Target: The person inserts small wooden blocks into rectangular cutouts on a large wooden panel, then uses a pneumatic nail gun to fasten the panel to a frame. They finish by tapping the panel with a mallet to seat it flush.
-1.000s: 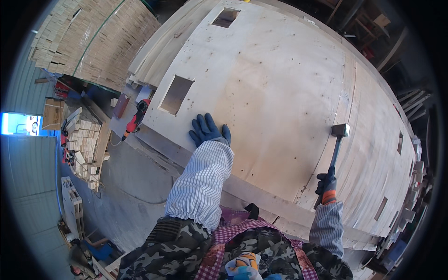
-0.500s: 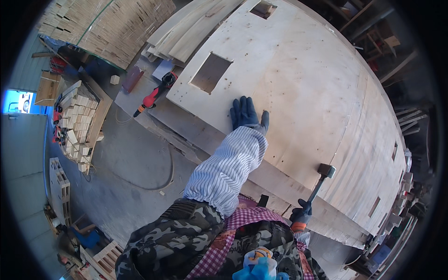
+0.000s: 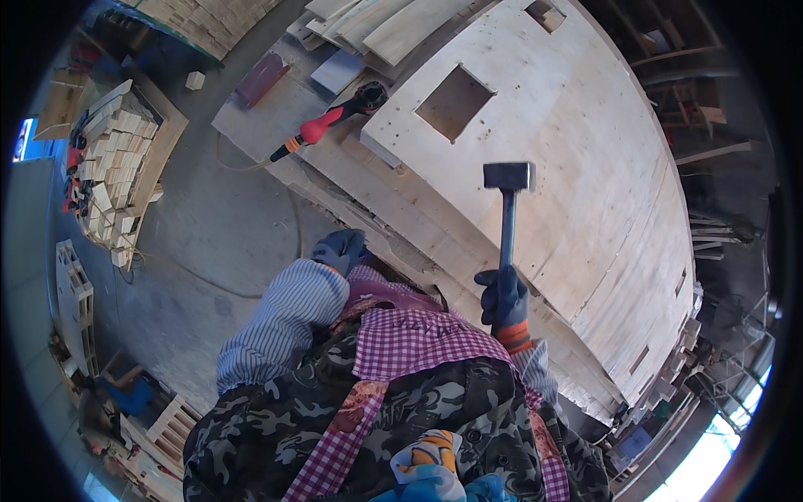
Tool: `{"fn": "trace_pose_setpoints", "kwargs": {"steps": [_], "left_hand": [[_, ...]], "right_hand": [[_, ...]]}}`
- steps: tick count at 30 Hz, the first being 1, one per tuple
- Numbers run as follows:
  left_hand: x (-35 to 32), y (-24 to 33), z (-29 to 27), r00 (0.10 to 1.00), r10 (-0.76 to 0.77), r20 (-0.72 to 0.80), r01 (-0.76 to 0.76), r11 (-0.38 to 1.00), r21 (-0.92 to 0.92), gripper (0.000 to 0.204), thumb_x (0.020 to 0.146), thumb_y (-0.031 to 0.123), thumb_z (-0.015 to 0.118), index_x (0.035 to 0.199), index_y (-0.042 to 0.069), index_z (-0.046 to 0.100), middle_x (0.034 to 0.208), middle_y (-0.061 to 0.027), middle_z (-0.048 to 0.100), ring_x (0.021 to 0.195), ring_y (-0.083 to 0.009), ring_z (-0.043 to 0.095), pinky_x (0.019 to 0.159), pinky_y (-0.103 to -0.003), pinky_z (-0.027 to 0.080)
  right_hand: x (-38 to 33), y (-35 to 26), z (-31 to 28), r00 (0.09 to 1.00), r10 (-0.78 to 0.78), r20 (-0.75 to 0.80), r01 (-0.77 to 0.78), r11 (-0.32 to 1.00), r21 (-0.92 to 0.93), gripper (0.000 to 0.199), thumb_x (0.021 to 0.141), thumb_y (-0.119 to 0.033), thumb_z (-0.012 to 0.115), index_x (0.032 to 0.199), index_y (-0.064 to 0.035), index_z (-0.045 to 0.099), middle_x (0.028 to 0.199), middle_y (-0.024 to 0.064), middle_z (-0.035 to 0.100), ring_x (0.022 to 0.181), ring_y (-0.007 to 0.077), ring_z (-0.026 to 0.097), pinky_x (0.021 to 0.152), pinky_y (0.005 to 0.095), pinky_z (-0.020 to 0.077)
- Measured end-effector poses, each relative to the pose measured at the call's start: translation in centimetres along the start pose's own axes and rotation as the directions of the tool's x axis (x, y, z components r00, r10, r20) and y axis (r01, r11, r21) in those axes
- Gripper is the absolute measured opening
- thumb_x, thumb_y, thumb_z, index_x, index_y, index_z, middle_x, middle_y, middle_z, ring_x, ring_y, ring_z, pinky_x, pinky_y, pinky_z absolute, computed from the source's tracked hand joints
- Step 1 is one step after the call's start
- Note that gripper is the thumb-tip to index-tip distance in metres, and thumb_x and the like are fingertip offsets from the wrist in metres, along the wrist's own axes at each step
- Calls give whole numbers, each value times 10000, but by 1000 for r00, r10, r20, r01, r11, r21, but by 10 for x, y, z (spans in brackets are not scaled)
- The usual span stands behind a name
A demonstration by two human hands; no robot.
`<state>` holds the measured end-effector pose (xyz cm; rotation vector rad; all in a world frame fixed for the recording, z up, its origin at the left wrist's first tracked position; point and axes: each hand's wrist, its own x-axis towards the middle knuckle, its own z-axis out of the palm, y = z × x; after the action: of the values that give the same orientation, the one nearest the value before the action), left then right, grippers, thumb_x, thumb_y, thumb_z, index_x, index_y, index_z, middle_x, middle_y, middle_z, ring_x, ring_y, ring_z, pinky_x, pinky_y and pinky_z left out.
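In my right hand, gloved dark with an orange cuff, the fingers wrap round the handle of a hammer. Its block-shaped dark head is raised over the edge of a large pale plywood panel. My left hand, also in a dark glove, is bent in against the purple checked apron at my waist; its fingers are partly hidden there. The panel has square cut-outs, such as a large cut-out at its near left corner, and small dark dots scattered on its face.
Left of the panel, a red and black power tool lies on lower boards, its hose trailing to the floor. Nearby are a dark red block and loose planks. A pile of short wood blocks stands farther left.
My left hand has left the panel's surface and drawn back to my apron. The hammer has swung upright and moved left with my right hand. My view has shifted.
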<state>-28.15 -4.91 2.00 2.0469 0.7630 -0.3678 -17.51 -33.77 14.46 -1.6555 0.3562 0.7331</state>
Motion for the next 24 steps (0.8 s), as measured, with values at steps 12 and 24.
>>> {"fn": "trace_pose_setpoints", "kwargs": {"steps": [12,24], "left_hand": [[-47,-247,54,715,-697,55,397,340,-852,382,853,292,634,1113,15,594,967,-86,658,854,-175,611,715,-286,475],[7,-119,-21,840,-65,-539,86,996,15,417,861,232,575,1244,82,504,1221,-128,544,1135,-292,508,946,-381,406]], "right_hand": [[90,-54,129,950,-292,109,311,912,-269,353,939,-331,450,956,-2,575,707,81,616,452,108,493,430,241,394],[54,-128,116,831,-530,170,536,844,12,390,962,-319,412,850,14,581,570,50,537,388,84,433,359,227,324]]}}
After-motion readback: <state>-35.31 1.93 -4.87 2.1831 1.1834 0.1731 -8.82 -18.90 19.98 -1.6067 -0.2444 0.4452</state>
